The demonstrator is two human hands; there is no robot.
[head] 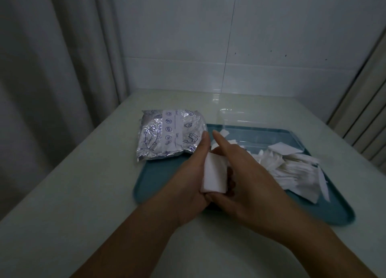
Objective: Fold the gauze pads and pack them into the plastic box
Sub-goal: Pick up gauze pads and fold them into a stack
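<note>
With your left hand (194, 173) and right hand (246, 179) pinching the folded gauze pad (215, 173) between them over the tray (167, 173), loosened fingers could let it spring open before reaching the plastic box (240, 119) beyond your grip.

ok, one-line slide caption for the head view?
Both hands, left hand and right hand, fold a white gauze pad over a teal tray beside loose gauze pads.
</note>
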